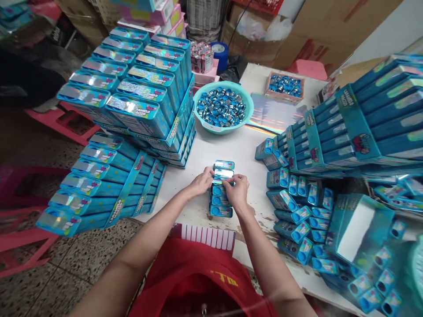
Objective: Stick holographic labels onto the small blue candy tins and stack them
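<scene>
A short row of small blue boxes stands on the white table in front of me, their narrow ends facing up. Across one box in the row lies a shiny strip, which looks like a holographic sticker. My left hand pinches at its left end. From the other side my right hand has thumb and fingers closed on the strip's right end, hiding part of that box. Boxes farther from me carry a silvery strip on top; the nearer ones show a round blue spot instead.
Tall stacks of blue boxes rise on the left. More packed boxes and loose ones crowd the right. Behind the row sits a turquoise basin of small metal caps. A sheet with pale strips lies against the table's front edge.
</scene>
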Demonstrator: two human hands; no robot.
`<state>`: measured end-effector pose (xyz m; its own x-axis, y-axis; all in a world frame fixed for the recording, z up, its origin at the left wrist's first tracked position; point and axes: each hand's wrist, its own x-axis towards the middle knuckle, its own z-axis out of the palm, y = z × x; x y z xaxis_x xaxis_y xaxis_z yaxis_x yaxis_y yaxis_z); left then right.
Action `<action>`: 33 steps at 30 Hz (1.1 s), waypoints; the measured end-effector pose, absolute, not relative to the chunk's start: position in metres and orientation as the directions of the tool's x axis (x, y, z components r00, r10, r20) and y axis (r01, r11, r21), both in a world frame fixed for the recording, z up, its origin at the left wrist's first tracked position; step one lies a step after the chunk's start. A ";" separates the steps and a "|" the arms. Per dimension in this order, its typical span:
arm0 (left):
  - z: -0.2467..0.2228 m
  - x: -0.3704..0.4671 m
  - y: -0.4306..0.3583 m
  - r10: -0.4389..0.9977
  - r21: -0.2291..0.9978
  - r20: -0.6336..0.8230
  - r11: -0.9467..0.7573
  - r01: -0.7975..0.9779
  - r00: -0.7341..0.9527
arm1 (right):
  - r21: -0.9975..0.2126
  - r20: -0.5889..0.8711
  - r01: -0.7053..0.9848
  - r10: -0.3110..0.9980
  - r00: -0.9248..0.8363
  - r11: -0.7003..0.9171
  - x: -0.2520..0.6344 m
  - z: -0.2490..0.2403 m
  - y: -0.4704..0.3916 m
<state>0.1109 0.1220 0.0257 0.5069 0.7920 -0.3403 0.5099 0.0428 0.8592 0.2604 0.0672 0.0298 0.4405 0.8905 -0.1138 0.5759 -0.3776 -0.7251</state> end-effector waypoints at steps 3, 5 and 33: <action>0.012 0.116 0.121 0.789 0.879 -0.369 0.125 0.461 0.491 | -0.764 -0.108 0.528 0.880 0.463 -0.372 0.261 0.021 0.071; 0.004 0.120 0.115 0.786 0.856 -0.437 0.215 0.470 0.438 | -0.800 -0.138 0.442 0.841 0.523 -0.406 0.261 0.014 0.071; -0.010 -0.025 -0.009 0.743 0.572 -0.636 0.270 0.774 0.210 | -0.641 -0.320 0.737 0.800 -0.508 0.212 0.138 -0.010 -0.053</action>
